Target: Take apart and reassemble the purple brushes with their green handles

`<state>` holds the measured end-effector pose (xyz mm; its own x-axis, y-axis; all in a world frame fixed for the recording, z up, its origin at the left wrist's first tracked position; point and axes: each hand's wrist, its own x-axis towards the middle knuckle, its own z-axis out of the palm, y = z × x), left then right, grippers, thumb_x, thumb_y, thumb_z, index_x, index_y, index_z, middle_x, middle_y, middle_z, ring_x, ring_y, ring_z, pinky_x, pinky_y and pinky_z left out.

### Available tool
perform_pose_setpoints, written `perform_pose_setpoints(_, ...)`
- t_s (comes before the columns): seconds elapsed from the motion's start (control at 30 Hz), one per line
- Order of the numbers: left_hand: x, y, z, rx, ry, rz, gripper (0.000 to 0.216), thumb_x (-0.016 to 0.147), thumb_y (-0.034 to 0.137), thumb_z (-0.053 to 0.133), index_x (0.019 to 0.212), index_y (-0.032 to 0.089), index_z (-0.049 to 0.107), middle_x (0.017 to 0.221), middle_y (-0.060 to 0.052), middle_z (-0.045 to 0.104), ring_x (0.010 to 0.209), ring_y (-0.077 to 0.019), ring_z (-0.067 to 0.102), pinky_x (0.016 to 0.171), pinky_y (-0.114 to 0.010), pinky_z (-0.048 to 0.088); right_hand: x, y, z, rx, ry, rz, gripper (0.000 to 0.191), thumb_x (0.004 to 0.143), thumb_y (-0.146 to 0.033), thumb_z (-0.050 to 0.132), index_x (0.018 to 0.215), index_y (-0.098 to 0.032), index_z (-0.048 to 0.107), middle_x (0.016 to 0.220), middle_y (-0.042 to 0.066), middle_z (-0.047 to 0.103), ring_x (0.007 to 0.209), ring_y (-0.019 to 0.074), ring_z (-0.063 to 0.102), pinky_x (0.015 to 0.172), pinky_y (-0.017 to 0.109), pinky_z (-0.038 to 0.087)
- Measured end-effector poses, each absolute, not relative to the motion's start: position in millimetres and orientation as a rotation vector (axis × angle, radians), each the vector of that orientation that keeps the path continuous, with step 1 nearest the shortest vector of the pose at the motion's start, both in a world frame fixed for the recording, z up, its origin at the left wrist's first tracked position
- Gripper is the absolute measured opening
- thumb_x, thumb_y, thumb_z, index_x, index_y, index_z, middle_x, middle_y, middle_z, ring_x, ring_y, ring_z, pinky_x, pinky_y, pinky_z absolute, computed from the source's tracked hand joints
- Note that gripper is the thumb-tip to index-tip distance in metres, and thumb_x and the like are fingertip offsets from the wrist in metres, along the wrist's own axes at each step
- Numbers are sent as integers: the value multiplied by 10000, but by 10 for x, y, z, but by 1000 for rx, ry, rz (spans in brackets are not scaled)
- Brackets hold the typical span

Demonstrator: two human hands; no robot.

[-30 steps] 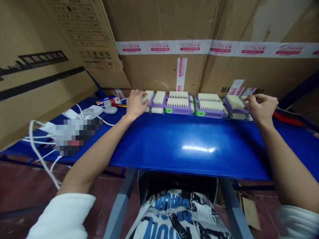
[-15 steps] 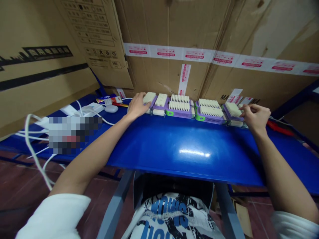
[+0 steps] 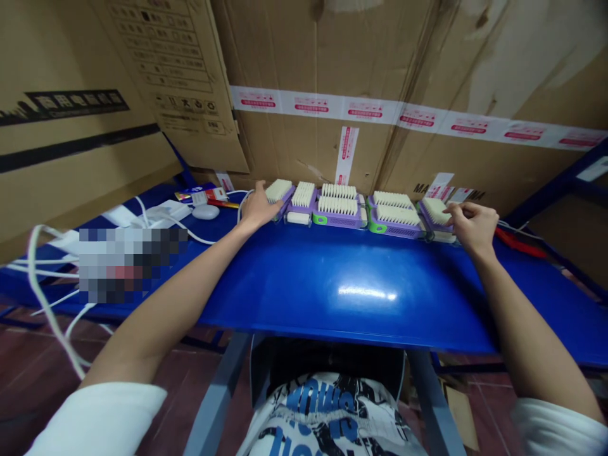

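Note:
A row of purple plastic blocks topped with cream bristle-like ridges stands along the back of the blue table. My left hand [image 3: 257,207] is at the row's left end, thumb and fingers around the side of the leftmost purple block [image 3: 279,190]. At the other end, my right hand [image 3: 472,227] pinches the edge of the rightmost purple block [image 3: 436,212]; its fingertips partly hide that edge. Between them sit a narrow block [image 3: 303,195] and two wider blocks with green corners, the left one [image 3: 338,206] and the right one [image 3: 396,214]. A white roller [image 3: 298,218] lies along the front.
Cardboard [image 3: 323,57] with printed tape walls off the back. To the left are a white mouse [image 3: 206,211], white cables [image 3: 35,272] and a blurred-out patch. A red object [image 3: 520,243] lies at right. The blue table's [image 3: 361,316] front edge is near my lap.
The view has shifted slightly, so most things appear further left. A finger of my left hand now points up more beside the leftmost block. Both hands stay at the ends of the row.

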<state>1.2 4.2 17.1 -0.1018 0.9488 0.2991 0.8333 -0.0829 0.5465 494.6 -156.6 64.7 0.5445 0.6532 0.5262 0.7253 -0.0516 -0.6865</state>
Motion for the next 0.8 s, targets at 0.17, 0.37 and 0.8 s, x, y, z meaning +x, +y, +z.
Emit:
perform_pose_setpoints(0.17, 10, 19, 239, 1933, 2038, 965, 992, 835, 442, 968, 1652, 131, 498, 1612, -275, 683, 1534, -493, 647, 1269, -563, 531, 4870, -1608, 698, -1726, -1167, -68, 215, 940, -124, 716, 767, -187, 826, 576, 16, 689, 467, 151, 542, 569, 301, 447)
perform_pose_setpoints(0.37, -269, -13, 593, 1831, 1950, 1619, 792, 741, 266, 1001, 1408, 167, 585, 1363, -127, 791, 1364, -391, 751, 1237, -558, 562, 4755, -1632, 714, -1550, -1240, -75, 199, 984, -205, 708, 816, -182, 812, 594, 14, 684, 501, 155, 579, 619, 321, 485)
perform_pose_setpoints(0.8, 748, -1088, 153, 2355, 474, 744, 925, 778, 474, 967, 1549, 242, 512, 1434, -167, 788, 1355, -387, 793, 1116, -523, 655, 3741, -1893, 354, -1047, -2338, 389, 903, 1000, -689, 812, 1766, -350, 475, 1642, 162, 636, 1500, 408, 639, 1243, 698, 555)
